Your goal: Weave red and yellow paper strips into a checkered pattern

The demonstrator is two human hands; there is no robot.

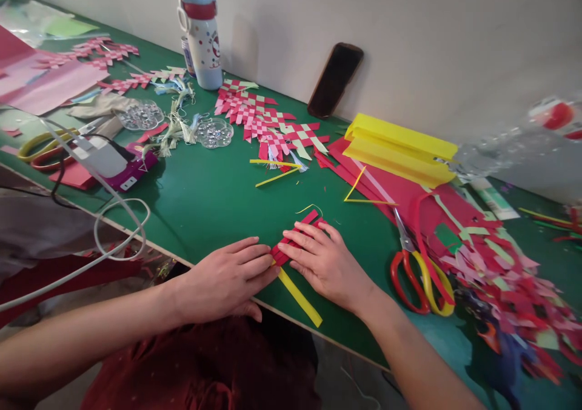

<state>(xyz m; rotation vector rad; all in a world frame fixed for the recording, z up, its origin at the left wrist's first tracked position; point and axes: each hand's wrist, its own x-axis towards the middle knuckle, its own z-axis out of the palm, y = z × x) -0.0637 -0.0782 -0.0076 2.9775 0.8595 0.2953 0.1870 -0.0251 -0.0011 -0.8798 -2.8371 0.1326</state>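
Note:
In front of me, several red paper strips (310,218) lie side by side on the green table, with a yellow paper strip (300,298) sticking out toward the table's front edge. My left hand (234,270) rests its fingertips on the left end of the strips; its fingers are stretched out and the thumb is apart. From the right, my right hand (330,264) lies across the red strips with flat, slightly spread fingers. Both hands partly cover the strips, so how they join is hidden. A bent thin yellow strip (277,163) lies beyond them.
Red-and-yellow-handled scissors (411,276) lie to the right, near a heap of paper scraps (513,282). Woven paper pieces (273,119), a bottle (202,40), folded yellow paper (400,149) and a phone (335,79) stand along the wall. A white cable (122,201) crosses the left edge.

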